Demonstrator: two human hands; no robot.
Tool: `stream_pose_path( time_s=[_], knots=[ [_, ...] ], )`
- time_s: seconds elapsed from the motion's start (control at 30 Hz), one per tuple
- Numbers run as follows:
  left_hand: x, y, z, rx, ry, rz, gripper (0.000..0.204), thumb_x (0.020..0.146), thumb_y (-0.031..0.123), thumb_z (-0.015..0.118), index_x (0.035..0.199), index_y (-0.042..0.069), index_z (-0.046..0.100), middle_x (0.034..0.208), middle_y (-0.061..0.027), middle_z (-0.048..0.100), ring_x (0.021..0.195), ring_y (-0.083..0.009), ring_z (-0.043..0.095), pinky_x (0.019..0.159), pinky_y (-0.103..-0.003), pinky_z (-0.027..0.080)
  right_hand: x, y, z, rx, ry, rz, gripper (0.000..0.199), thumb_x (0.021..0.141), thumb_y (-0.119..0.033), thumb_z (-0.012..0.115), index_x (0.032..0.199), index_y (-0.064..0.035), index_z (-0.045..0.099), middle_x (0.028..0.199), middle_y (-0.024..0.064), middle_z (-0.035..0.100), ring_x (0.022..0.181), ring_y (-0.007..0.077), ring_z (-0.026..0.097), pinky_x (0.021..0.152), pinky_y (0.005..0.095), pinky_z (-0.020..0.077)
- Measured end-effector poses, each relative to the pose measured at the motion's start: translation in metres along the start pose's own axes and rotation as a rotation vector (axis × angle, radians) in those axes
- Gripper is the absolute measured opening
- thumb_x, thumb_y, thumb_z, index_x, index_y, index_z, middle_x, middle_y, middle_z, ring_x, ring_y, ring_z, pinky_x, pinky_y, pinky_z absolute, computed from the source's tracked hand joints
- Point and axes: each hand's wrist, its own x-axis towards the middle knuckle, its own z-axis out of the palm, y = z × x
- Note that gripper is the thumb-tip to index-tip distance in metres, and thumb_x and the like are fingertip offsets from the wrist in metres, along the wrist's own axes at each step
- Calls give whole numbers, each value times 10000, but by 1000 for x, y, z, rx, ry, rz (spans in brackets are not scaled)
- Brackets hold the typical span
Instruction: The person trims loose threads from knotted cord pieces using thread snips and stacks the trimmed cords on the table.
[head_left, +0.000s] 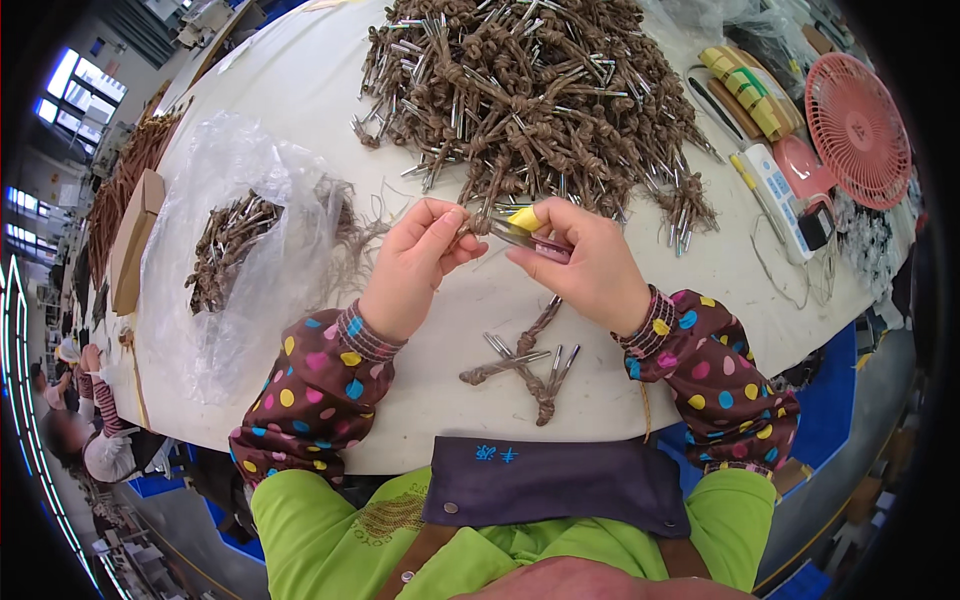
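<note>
In front of the heap, my left hand pinches a short brown knotted cord between thumb and fingers. My right hand is closed around small metal thread snips, whose blades lie against the knot. Something yellow shows at the right fingers; whether it belongs to the snips I cannot tell. Below my hands lie several loose brown cords with silver tips. Beyond them rises a big heap of the same knotted cords. Both forearms wear dotted sleeves.
To the left, a clear plastic bag holds more brown cords, beside a long cardboard piece. At the right are a pink fan, a white power strip and a yellow-green packet. Another person sits far left.
</note>
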Motion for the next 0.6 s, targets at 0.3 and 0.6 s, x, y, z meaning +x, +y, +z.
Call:
stream_pose_path(
  time_s=[0.3,0.6],
  knots=[
    [-5,26,9,1518,41,1073,419,756,93,710,1149,79,564,984,-56,574,845,-217,548,833,-387,435,7,11,-15,183,-47,245,127,839,-100,663,891,-1,600,747,-11,610,660,10,506,603,167,403],
    [-3,17,6,1600,49,1190,291,680,135,772,950,132,663,848,22,600,750,-193,543,812,-382,420,1,2,-6,128,-76,185,135,847,-119,662,873,-2,600,710,-11,605,630,8,508,564,175,407]
  ],
)
